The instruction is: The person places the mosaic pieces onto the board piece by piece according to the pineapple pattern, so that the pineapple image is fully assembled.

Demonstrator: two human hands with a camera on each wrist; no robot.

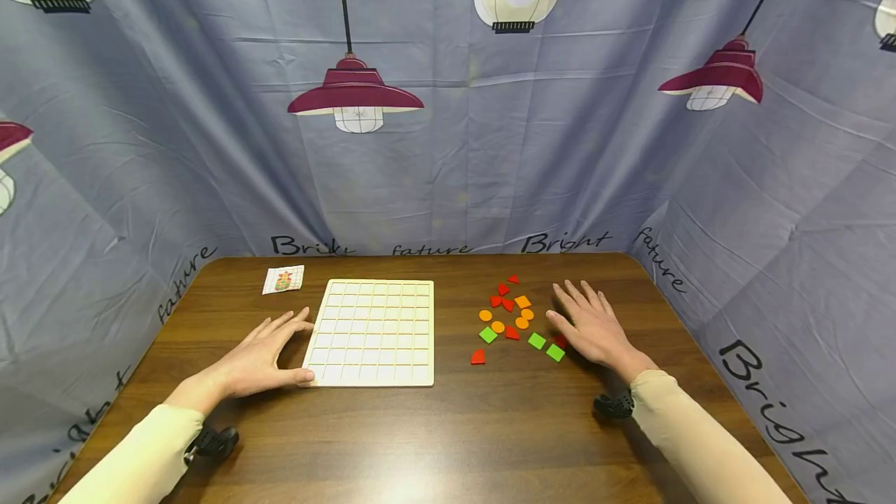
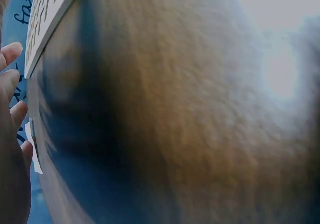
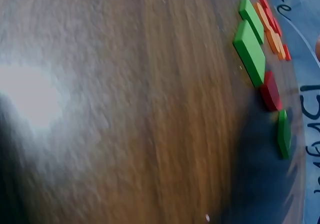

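A cream board (image 1: 374, 333) with a grid of square cells lies on the table. At its left edge is my left hand (image 1: 262, 360), fingers spread, with the thumb at the near corner and the index finger alongside. My right hand (image 1: 591, 325) is held palm down with straight fingers, right of a scatter of small flat pieces. Among these are red pieces (image 1: 477, 357), orange discs (image 1: 498, 327) and green squares (image 1: 556, 352). A dark red piece (image 3: 270, 92) and another green piece (image 3: 284, 134) lie close to the right hand, which partly or wholly covers them in the head view.
A small white card (image 1: 283, 280) with a colored pixel picture lies behind the left hand. The brown wooden table (image 1: 434, 442) is bordered at the back and sides by a grey-blue curtain (image 1: 434, 177) printed with lamps and lettering.
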